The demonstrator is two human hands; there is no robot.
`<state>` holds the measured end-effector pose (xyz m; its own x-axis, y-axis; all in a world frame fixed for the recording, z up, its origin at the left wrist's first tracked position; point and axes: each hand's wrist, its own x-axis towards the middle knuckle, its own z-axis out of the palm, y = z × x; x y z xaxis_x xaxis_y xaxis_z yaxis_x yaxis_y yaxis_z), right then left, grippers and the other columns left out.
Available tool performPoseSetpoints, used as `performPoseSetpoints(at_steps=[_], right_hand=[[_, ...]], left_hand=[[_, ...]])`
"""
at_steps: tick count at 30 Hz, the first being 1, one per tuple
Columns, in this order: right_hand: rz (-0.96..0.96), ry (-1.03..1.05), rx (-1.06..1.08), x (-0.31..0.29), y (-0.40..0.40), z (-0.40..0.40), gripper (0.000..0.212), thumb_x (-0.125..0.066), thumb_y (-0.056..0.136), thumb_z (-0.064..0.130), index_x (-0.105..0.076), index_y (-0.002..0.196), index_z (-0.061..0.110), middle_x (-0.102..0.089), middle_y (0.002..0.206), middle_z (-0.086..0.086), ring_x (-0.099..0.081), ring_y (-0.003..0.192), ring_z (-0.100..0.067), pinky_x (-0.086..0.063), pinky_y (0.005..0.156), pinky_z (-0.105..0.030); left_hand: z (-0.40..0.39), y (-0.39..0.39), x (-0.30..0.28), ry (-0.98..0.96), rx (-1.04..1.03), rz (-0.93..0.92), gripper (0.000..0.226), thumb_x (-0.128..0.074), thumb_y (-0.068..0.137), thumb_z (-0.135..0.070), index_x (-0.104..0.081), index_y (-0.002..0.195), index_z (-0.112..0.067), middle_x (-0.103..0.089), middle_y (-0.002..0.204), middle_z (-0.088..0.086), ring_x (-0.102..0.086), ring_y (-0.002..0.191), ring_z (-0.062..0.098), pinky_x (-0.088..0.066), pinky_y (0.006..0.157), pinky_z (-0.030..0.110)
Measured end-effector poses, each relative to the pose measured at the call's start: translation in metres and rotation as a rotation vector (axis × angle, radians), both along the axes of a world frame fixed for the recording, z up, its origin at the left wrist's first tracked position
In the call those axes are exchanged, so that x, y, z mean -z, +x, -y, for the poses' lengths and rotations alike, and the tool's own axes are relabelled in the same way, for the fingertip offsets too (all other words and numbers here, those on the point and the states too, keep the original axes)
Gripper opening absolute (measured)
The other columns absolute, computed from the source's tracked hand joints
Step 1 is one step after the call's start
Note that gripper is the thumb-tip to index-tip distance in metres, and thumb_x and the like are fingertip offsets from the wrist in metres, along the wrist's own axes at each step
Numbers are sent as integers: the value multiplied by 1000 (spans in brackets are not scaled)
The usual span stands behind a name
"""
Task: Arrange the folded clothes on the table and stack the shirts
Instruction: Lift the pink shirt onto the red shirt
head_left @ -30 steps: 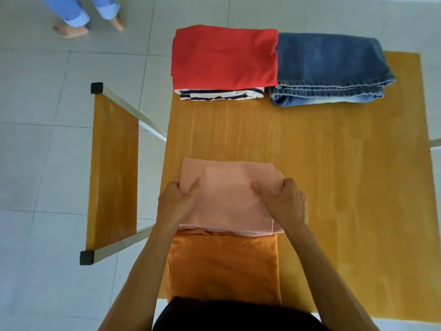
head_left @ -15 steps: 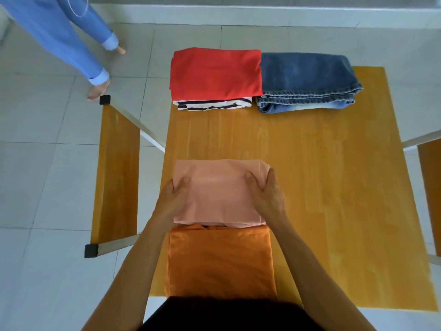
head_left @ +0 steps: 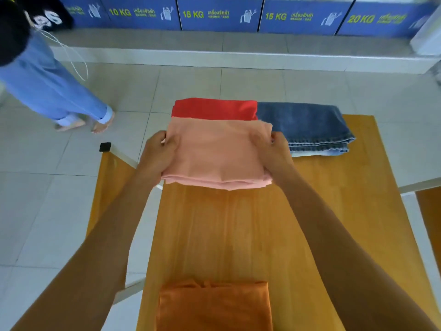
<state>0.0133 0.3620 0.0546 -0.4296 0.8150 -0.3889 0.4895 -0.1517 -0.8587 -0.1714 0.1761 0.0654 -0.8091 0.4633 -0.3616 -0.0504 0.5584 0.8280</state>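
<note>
Folded pink shirt (head_left: 218, 152): held at both short edges, raised above the far half of the wooden table (head_left: 238, 235); whether its underside touches anything cannot be told; its layered folds are seen along the near edge. Left hand (head_left: 156, 155): closed on the shirt's left edge, fingers curled under the cloth and largely hidden by it. Right hand (head_left: 278, 154): closed on the right edge, thumb on top, remaining fingers concealed beneath the fabric; both forearms are cut off by the lower frame.

Red shirt (head_left: 214, 108): folded, lying at the table's far left corner; only its far strip is seen, the rest being covered by the pink shirt; whatever lies under it is hidden.

Jeans (head_left: 307, 126): folded, placed just beside the red shirt on its right, at the far edge; the left near corner is partly masked by the right hand.

Orange shirt (head_left: 214, 306): folded, set at the near edge of the table, well apart from the others; its near portion is cut off by the frame.

Side flap (head_left: 107, 187): a hinged wooden panel at the table's left, partly screened by the left arm.

Bystander (head_left: 47, 87): in blue trousers on the tiled floor at upper left, barefoot, cropped by the frame.

Blue panels (head_left: 214, 14): along the far wall, marked 10 KG, 15 KG, 20 KG; smaller lettering is too blurred to read.
</note>
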Motion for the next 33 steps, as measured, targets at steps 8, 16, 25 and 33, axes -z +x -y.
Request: performPoseSetpoints(at_steps=[8,16,25,33], right_hand=[[-18,9,-17,-14,-90,-81,41,-55,93,51,-44,116,20,-60,105,-1,-64,99,-25,-59,84,-48],[108,11,17,48,-91,-87,40,-59,94,36,-51,128,15,-63,112,-4,-56,81,-14,-41,53,-25],[14,86,44,47,-108,-97,45,-59,95,38,-50,134,18,-58,112,4,-58,93,-15,-41,55,-20],[-7,136,116,52,-102,-94,43,-59,96,37,-54,134,19,-58,115,7,-58,96,-14,-44,67,-22]], left_hand=[[-87,-82,2,-43,-36,-23,36,-43,97,-31,-61,125,-19,-63,124,6,-61,110,28,-51,99,47],[-96,-85,47,-75,-91,-54,46,-52,97,-11,-47,140,-25,-49,140,2,-52,109,22,-49,84,34],[-102,-102,55,12,-127,-71,43,-44,92,1,-72,108,-28,-60,125,-6,-56,110,19,-52,90,30],[-97,-96,60,19,-88,-102,38,-46,97,-4,-68,122,-24,-56,138,-1,-52,117,20,-47,104,34]])
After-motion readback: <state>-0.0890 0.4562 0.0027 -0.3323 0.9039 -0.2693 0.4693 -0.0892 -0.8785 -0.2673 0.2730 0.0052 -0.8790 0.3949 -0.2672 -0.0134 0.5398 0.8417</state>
